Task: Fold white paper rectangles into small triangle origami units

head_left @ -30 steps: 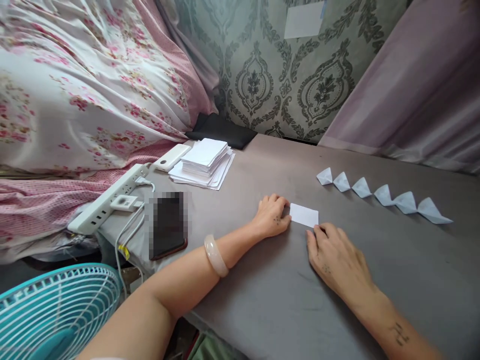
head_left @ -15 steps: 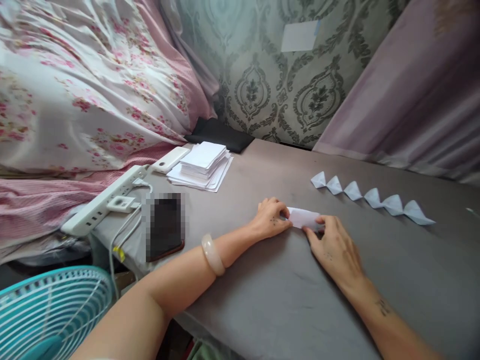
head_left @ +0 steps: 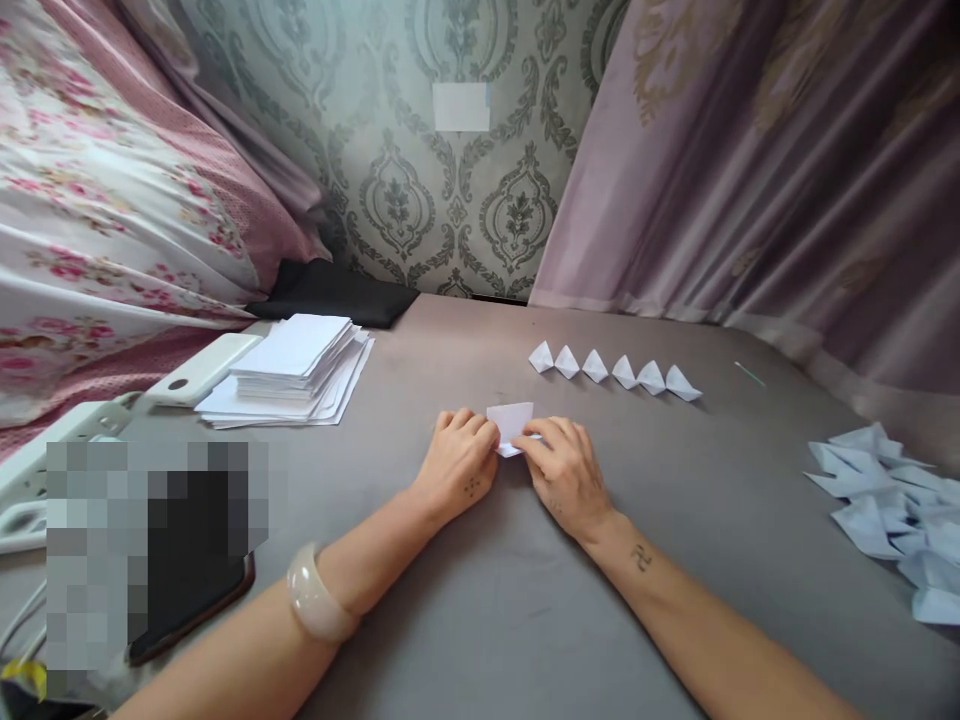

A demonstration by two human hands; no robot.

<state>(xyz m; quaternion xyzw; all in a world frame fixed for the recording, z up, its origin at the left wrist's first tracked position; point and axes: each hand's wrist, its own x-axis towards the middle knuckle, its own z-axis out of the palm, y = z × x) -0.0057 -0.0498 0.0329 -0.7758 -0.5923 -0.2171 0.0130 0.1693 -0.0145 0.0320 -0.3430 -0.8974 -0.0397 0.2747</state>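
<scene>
Both hands, left hand (head_left: 457, 462) and right hand (head_left: 566, 470), pinch a small white paper slip (head_left: 511, 421) between fingertips at the middle of the grey desk (head_left: 480, 620). Its long axis runs left-right, with the upper flap tilted up toward the wall. Six folded paper pieces (head_left: 615, 371) lie in a row just beyond; a paper stack (head_left: 296, 365) sits far left.

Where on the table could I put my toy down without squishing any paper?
The bare grey table in front of the hands is free, and so is the patch between the paper stack and the row of folded pieces. The right edge is crowded with a folded pile.
</scene>
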